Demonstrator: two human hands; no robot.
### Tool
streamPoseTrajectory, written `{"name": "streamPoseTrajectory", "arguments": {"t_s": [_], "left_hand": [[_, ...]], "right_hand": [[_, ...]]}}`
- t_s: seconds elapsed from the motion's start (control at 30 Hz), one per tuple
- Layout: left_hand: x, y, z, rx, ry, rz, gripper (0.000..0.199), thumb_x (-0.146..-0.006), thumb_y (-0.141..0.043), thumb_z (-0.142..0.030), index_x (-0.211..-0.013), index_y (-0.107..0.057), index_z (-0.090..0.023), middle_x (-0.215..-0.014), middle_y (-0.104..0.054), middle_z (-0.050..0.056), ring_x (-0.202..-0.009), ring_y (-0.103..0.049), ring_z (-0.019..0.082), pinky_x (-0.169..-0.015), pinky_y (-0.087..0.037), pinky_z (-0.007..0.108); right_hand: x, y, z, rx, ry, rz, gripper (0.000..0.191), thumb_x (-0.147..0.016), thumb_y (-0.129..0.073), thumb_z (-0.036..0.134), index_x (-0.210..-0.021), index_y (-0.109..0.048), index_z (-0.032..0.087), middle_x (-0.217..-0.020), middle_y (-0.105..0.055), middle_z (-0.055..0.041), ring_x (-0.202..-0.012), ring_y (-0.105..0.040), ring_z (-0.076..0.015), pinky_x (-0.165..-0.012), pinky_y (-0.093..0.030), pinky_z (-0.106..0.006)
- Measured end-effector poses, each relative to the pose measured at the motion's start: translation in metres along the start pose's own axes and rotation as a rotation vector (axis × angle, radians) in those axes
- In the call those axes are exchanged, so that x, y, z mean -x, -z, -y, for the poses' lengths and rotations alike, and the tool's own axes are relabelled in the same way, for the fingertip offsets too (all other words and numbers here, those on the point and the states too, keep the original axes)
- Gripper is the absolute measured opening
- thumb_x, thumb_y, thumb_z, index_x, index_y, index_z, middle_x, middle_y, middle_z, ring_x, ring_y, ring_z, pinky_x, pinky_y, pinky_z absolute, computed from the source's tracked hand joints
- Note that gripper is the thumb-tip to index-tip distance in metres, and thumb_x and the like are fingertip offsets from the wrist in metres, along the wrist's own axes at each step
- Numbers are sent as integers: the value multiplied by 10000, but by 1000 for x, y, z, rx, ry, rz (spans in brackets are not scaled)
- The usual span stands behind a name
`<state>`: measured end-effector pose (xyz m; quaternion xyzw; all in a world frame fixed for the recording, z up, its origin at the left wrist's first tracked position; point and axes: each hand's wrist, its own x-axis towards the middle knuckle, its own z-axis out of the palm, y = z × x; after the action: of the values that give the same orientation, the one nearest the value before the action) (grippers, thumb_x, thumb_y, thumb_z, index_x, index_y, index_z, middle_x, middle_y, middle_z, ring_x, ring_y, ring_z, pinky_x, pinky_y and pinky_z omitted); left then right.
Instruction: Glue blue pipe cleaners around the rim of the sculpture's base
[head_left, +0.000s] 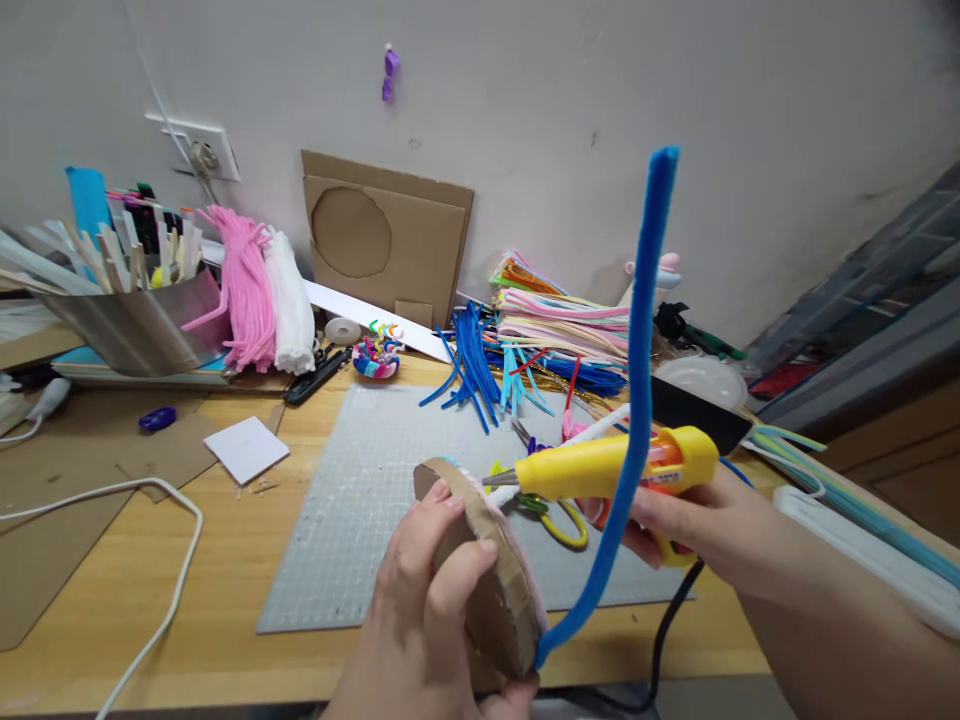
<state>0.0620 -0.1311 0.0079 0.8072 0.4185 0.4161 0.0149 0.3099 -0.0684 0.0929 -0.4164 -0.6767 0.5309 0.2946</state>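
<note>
My left hand (427,600) grips a round cardboard piece (512,600), tilted on edge, with its rim facing up and pale fuzzy material along the far side. A long blue pipe cleaner (639,350) is attached at the piece's lower edge and rises in a curve in front of my right hand. Closed around a yellow hot glue gun (570,468) is my right hand (686,515). The gun's metal nozzle points left, at the upper rim of the cardboard, close to it; whether they touch I cannot tell. Scissors with a yellow-green handle (566,530) lie partly hidden behind.
A grey cutting mat (330,540) covers the table's middle. Blue pipe cleaners (474,360) and multicoloured bundles (562,320) lie behind. A metal container (150,330) of sticks stands left, near a white cable (193,540). Holed cardboard (427,240) leans on the wall.
</note>
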Motion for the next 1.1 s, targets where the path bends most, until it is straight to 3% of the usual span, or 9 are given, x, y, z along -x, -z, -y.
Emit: {"name": "streamPoseTrajectory", "arguments": {"t_s": [0.13,0.33,0.6,0.9,1.03,1.1], "left_hand": [[0,0,0,-2,-1,0,786,-635,-727,-248,-1320,-344,-191,-1404,-341,196,-1385,-340,383,-1027,-464,574],[-1,-1,-1,-26,-9,-14,726,-656,-704,-247,-1290,-362,-164,-1401,-335,194,-1393,-329,356,-1052,-456,543],[-1,0,-2,-12,-5,-1,724,-647,-693,-226,-1290,-364,-169,-1400,-337,190,-1397,-318,355,-1053,-450,551],[-2,1,-2,-20,-6,-3,717,-662,-715,-246,-1285,-369,-172,-1403,-330,196,-1394,-321,357,-1042,-456,562],[-2,2,-1,-43,-10,-7,684,-683,-710,-272,-1269,-374,-162,-1390,-342,202,-1386,-331,348,-1043,-458,553],[-2,3,-1,-51,-10,-6,674,-687,-708,-277,-1260,-374,-156,-1384,-345,206,-1386,-328,344,-1051,-452,551]], "right_hand": [[-2,-2,-7,-78,-39,49,432,-869,-575,565,-784,-647,148,-499,-506,12,-443,-444,-100,-410,-311,-214],[-7,-14,-8,-92,-58,-13,421,-825,-636,555,-674,-558,169,-502,-485,27,-426,-426,-84,-402,-311,-196],[-2,-19,1,-78,-122,-60,393,-708,-766,516,-727,-561,181,-543,-455,45,-453,-407,-76,-396,-338,-180],[-2,-11,-14,-194,-22,-73,474,-842,-584,613,-789,-653,147,-480,-516,7,-406,-437,-93,-401,-273,-212],[-2,-17,-16,-306,-83,-111,410,-858,-600,549,-813,-668,148,-589,-570,-12,-373,-437,-68,-384,-260,-209],[0,-20,-16,-429,-41,-181,367,-879,-574,519,-866,-675,167,-679,-603,-28,-399,-464,-72,-392,-304,-212]]}}
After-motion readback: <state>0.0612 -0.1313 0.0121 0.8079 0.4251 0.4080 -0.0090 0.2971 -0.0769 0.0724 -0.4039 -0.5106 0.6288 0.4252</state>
